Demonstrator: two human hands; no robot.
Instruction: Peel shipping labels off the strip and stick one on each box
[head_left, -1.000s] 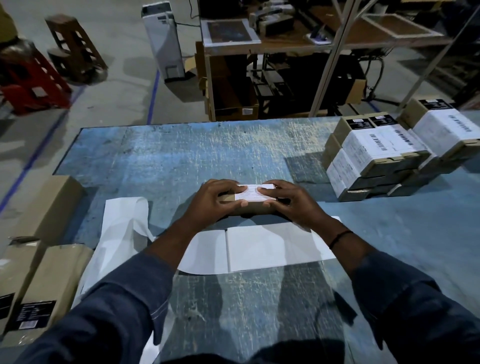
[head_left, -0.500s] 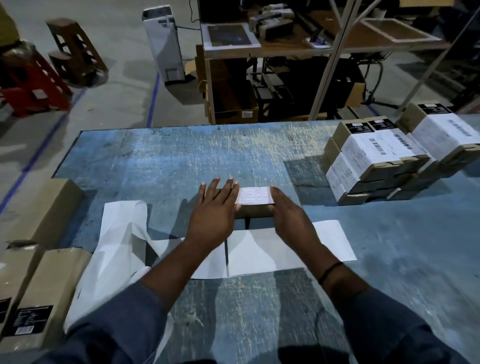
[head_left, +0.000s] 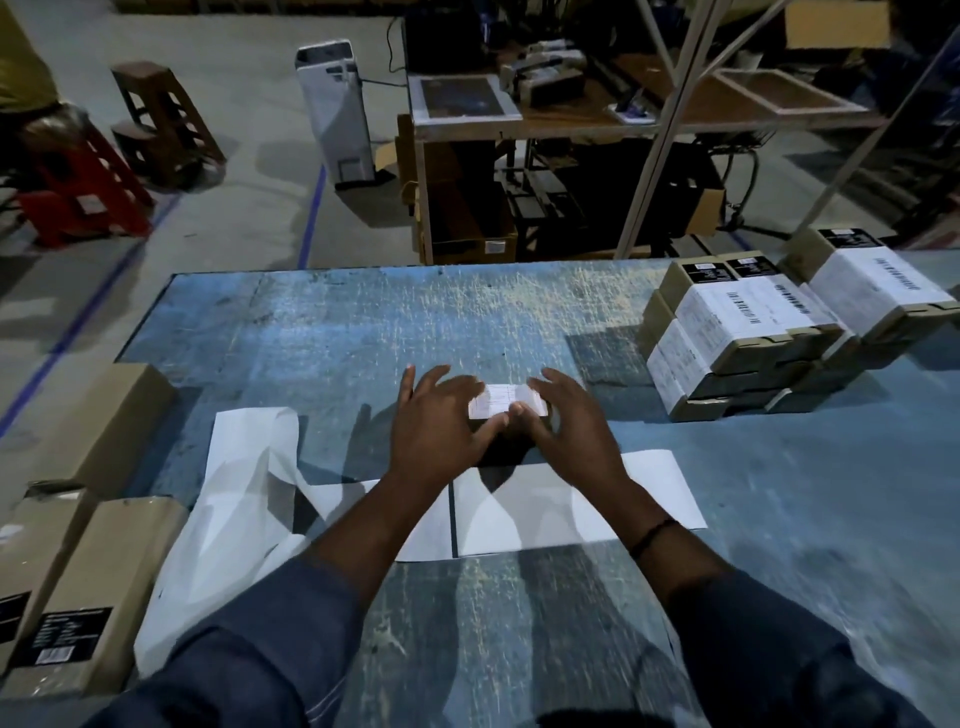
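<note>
Head camera, looking down at a worn blue tabletop (head_left: 337, 332). A person in dark blue sleeves has both hands over a small brown cardboard box (head_left: 501, 456), which sits between and under the fingers. A white printed shipping label (head_left: 503, 397) lies on the box's top face. The left hand (head_left: 436, 426) covers the box's left end with its fingers straight and fanned wide. The right hand (head_left: 576, 426) arches over the right end with its fingers spread, gripping nothing. The two thumb tips meet on the label's near edge. Just behind the wrists lies a long white strip of label backing paper (head_left: 597, 504). Beyond the right fingertips is a stack of brown boxes with white labels (head_left: 727, 332). Well left of the left fingers lie plain brown cardboard boxes (head_left: 104, 561).
</note>
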